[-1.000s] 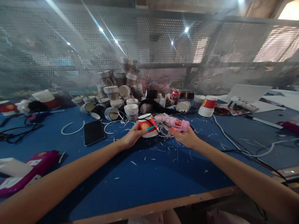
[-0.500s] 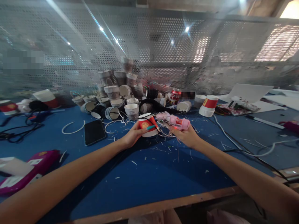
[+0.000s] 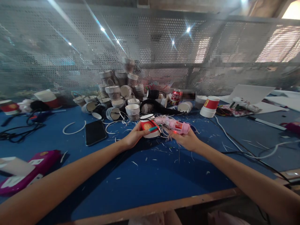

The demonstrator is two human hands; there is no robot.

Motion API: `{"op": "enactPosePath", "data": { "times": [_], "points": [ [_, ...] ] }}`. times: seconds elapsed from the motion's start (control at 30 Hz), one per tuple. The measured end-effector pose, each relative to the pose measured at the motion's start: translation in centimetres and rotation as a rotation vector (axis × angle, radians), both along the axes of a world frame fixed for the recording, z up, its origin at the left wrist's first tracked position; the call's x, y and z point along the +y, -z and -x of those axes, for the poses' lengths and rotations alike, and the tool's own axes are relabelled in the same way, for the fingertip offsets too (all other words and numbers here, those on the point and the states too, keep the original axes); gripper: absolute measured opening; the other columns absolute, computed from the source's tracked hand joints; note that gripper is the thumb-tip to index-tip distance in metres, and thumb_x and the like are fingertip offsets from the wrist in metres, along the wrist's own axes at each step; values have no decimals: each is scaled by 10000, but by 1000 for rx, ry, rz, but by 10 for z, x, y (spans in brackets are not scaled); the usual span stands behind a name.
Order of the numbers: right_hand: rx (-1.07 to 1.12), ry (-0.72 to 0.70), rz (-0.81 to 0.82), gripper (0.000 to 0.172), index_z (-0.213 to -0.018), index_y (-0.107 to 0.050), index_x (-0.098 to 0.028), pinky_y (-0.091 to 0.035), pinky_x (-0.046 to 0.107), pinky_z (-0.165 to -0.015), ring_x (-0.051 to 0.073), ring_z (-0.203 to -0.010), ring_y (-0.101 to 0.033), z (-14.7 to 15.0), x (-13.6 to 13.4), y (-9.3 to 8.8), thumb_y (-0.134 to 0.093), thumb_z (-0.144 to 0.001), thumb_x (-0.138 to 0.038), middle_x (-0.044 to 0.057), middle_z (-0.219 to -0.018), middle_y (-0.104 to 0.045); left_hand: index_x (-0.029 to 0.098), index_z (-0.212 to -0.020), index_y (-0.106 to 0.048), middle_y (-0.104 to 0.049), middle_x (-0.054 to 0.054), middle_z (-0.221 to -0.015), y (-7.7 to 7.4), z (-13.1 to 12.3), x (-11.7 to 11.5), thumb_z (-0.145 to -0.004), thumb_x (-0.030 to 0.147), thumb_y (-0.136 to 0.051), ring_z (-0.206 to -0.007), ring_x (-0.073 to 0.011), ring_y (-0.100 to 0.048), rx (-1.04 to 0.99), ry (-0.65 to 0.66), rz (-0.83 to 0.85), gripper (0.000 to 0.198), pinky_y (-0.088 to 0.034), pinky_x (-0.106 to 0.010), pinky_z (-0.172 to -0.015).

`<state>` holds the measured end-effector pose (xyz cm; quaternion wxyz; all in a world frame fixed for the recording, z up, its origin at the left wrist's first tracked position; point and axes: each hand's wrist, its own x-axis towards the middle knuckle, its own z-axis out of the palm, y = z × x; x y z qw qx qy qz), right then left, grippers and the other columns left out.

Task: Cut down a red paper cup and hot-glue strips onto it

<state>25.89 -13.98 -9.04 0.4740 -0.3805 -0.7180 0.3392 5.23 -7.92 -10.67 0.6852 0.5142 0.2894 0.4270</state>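
Observation:
My left hand (image 3: 133,138) grips a red and white paper cup (image 3: 150,127) lying on its side above the blue table (image 3: 150,178). My right hand (image 3: 187,139) is closed round a pink glue gun (image 3: 174,124), its nozzle pointing left at the cup's side. A small red light shows under the gun. Thin glue strands hang below my right hand.
A heap of paper cups (image 3: 119,93) rises behind my hands against a perforated metal screen. A black phone (image 3: 94,132) lies to the left, a pink case (image 3: 28,170) at near left. A red can (image 3: 175,96), a cup stack (image 3: 209,106), cables and paper scraps litter the table.
Both hands shifted slightly right and down with the cup and glue gun; the gun's nozzle stays at the cup.

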Motion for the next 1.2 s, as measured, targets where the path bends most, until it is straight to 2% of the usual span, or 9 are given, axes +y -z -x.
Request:
{"op": "enactPosePath", "data": {
  "times": [0.1,0.2,0.5,0.73,0.83,1.0,1.2],
  "points": [
    [3,-14,8,324,-1001,-658,-149,-495,270,-537,143,-623,-562,2,-1,0,-582,-782,-375,39,-704,-620,160,-993,-563,-675,-38,-959,1,-1,1,-561,191,-776,-926,-218,-612,8,-8,-8,483,-384,-419,-959],
    [29,-21,14,311,-982,-656,-153,-489,257,-513,134,-616,-553,4,-2,-3,-601,-766,-370,39,-715,-617,161,-1008,-556,-668,-43,-967,1,-1,1,-583,181,-763,-941,-222,-608,16,-2,-12,473,-386,-416,-953],
    [-15,6,-27,300,-994,-671,-163,-529,301,-601,161,-694,-594,0,0,-1,-588,-778,-355,59,-802,-659,165,-992,-563,-678,-30,-949,-2,-1,0,-564,159,-761,-907,-196,-616,-16,17,8,471,-416,-379,-920],
    [8,16,-32,323,-1059,-659,-208,-545,349,-747,204,-867,-626,1,-1,-4,-591,-780,-358,63,-984,-684,173,-1012,-567,-677,-40,-979,1,2,1,-598,179,-737,-966,-232,-610,-2,31,-18,447,-393,-408,-952],
    [14,32,-34,324,-1065,-658,-208,-536,345,-780,198,-875,-625,1,-1,-4,-600,-777,-344,59,-1015,-680,169,-1005,-573,-684,-43,-963,0,2,1,-580,184,-748,-953,-236,-617,-11,27,-3,460,-397,-416,-954],
    [-22,64,-27,353,-1103,-643,-214,-542,328,-636,166,-699,-615,-3,2,1,-569,-795,-370,51,-952,-691,172,-1011,-573,-688,-40,-947,-1,2,0,-568,169,-752,-972,-253,-616,-35,13,19,478,-379,-444,-980],
    [-61,113,-59,348,-1064,-647,-204,-520,316,-634,164,-712,-594,-5,6,2,-544,-800,-406,48,-919,-682,170,-1041,-564,-682,-52,-981,-1,2,1,-575,159,-739,-996,-256,-607,-41,9,5,498,-363,-447,-992]
  ]
}}
